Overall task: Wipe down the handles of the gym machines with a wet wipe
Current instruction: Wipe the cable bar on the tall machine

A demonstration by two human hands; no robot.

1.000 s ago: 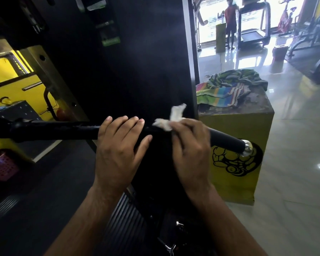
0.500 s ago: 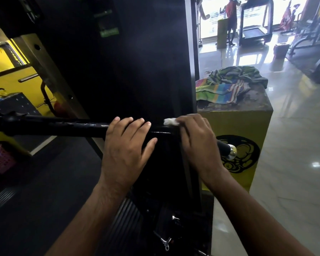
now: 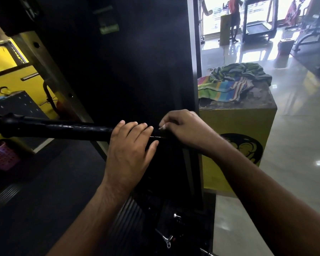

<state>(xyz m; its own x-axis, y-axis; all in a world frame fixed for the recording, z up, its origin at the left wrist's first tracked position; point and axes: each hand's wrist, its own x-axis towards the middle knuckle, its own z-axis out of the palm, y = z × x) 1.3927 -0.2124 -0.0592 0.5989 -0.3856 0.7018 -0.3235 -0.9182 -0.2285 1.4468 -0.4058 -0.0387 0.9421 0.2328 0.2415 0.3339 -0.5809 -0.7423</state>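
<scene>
The person stood close to the dark machine and worked on its black bar [image 3: 63, 131], which hung free in front of them, not resting on anything. The left hand [image 3: 129, 145] held the bar near its middle, the fingers lying close together over the top and the thumb on the near side; I judged it was there to keep the bar from swinging under the rubbing. Just beside it, almost touching, the right hand [image 3: 185, 128] was curled over the bar with the wipe [image 3: 162, 127] pinched under the fingers, so that only a small white corner showed at the fingertips. Holding the wipe folded round the bar seemed a way to clean all sides in one pass. The bar's long axis ran from left to right, a little lower toward the right, and its right end was hidden behind the right hand and arm. Behind, a striped towel [image 3: 233, 82] lay at the back edge of the top of a yellow box [image 3: 238, 126].
</scene>
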